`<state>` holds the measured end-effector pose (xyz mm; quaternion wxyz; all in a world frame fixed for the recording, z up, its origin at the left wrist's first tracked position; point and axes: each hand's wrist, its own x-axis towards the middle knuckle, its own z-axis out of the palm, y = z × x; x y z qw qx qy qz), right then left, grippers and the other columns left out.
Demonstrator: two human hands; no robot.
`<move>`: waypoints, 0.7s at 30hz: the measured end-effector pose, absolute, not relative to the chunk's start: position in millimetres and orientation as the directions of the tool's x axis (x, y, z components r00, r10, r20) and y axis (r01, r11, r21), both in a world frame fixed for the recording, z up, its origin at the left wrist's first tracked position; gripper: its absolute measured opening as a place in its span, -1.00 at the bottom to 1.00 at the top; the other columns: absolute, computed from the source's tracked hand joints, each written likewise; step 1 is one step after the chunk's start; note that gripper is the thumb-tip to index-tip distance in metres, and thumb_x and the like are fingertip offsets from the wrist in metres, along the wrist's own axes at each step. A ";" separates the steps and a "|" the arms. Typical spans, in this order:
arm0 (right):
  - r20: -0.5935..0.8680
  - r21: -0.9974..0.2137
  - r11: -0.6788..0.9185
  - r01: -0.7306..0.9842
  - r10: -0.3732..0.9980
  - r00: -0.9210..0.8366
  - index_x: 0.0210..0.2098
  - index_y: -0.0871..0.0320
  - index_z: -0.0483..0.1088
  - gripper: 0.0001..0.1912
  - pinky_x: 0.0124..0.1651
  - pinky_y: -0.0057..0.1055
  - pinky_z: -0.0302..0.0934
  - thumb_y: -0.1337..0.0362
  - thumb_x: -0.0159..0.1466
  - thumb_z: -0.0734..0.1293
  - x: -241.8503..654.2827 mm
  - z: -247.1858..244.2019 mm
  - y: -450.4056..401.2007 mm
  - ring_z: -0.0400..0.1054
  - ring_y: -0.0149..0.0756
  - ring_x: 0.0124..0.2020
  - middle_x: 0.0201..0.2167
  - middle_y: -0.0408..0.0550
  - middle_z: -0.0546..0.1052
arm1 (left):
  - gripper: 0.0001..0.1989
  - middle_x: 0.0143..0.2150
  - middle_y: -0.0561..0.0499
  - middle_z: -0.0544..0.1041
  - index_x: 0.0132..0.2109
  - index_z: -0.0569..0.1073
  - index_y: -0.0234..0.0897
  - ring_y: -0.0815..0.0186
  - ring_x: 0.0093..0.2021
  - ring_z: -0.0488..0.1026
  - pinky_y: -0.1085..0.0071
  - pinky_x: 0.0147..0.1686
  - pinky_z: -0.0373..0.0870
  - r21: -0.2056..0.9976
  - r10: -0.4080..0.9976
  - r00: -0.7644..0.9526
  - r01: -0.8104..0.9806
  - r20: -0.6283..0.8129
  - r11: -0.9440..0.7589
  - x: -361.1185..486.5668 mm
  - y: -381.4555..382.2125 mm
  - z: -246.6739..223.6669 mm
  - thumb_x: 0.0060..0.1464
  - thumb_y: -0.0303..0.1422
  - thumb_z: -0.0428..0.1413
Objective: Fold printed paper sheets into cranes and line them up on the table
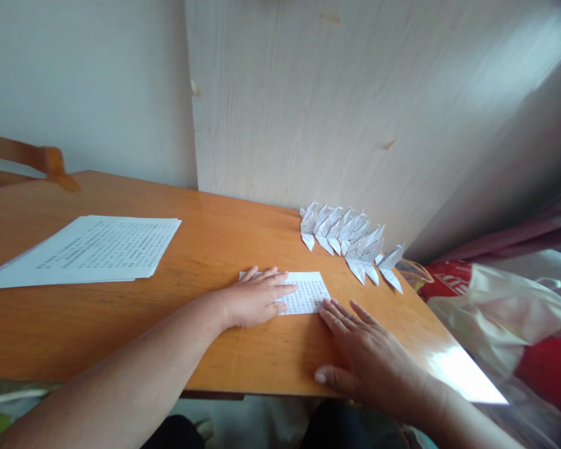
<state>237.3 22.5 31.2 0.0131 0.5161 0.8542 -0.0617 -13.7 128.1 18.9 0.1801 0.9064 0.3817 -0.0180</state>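
A small printed sheet of paper (pixel 308 292), which looks folded, lies flat on the wooden table (pixel 206 237) in front of me. My left hand (pixel 257 299) rests flat over its left part, fingers spread. At the sheet's lower right corner, the fingertips of my right hand (pixel 355 343) touch the paper, with the thumb held apart and the fingers stretched out. The left end of the sheet is partly hidden under my left hand.
Several folded paper figures (pixel 341 231) stand in rows at the back right. A stack of printed sheets (pixel 112 252) lies on the left. Beyond the table are a wooden chair (pixel 51 163), a pale panel (pixel 308 112) behind, and plastic bags (pixel 505 312) at the right.
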 end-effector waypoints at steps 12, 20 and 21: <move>0.073 -0.097 0.401 0.911 0.916 -0.395 0.35 0.18 0.23 -0.21 0.40 0.19 -0.07 -0.18 0.30 0.27 277.3 21.0 24.7 0.10 0.11 0.38 0.37 0.18 0.21 | -0.44 0.52 0.04 -0.13 0.43 0.09 0.03 0.09 0.51 -0.28 -0.13 0.38 -0.32 0.322 0.681 0.707 0.700 -0.192 -0.637 -15.0 131.3 15.9 0.34 -0.09 -0.16; 0.333 -0.491 0.331 0.806 0.926 -0.177 0.03 0.11 0.50 -0.57 0.05 -0.16 0.42 0.04 0.44 0.13 245.1 28.1 65.6 0.50 -0.07 0.04 0.00 0.05 0.61 | -0.46 0.51 0.00 -0.07 0.41 0.14 0.04 0.04 0.51 -0.23 -0.17 0.37 -0.30 0.341 0.682 0.715 0.686 -0.153 -0.642 -14.2 130.1 16.3 0.35 -0.09 -0.14; 0.332 -0.475 0.351 0.807 0.921 -0.205 0.09 0.13 0.47 -0.55 0.12 -0.15 0.38 0.06 0.44 0.11 239.8 26.2 72.2 0.46 -0.07 0.10 0.06 0.07 0.58 | -0.46 0.51 -0.01 -0.06 0.41 0.14 0.04 0.04 0.51 -0.23 -0.16 0.37 -0.29 0.337 0.682 0.716 0.686 -0.150 -0.645 -14.1 130.2 16.1 0.35 -0.10 -0.14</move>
